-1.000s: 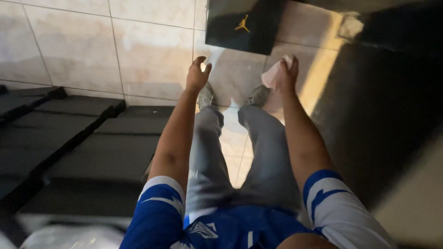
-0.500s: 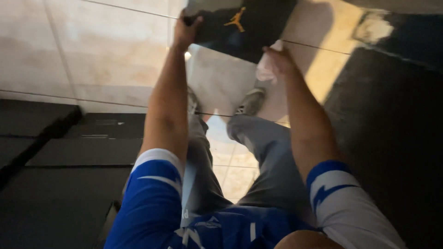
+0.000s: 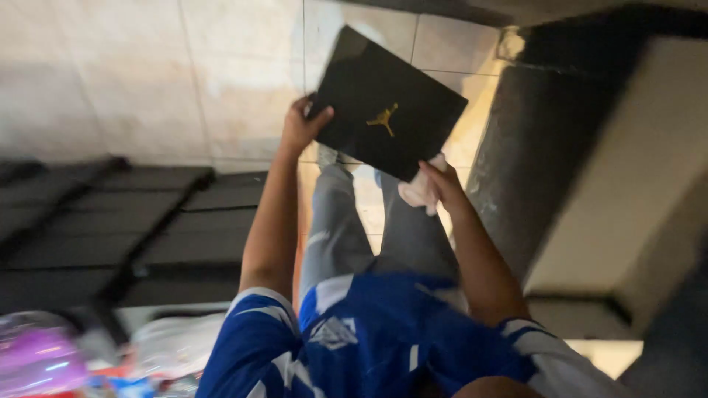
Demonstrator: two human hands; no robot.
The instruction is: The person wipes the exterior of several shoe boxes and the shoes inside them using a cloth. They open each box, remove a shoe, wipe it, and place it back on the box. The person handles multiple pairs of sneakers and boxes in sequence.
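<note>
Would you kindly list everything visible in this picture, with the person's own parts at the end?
box: one, black with a small gold emblem, flat, held up over the floor between both hands
cloth: one, pale pink or white, bunched at the box's lower corner under the right hand
floor tiles: many, beige, upper left
floor mats: several, black, left side
ledge: one, dark grey and pale, right side
plastic bags: a few, purple and clear, blurred, bottom left
trousers: one pair, grey, centre
shirt: one, blue and white, bottom
shoes: grey, mostly hidden behind the box
left hand: gripping the box's left edge
right hand: gripping the box's lower corner, on the cloth
</note>
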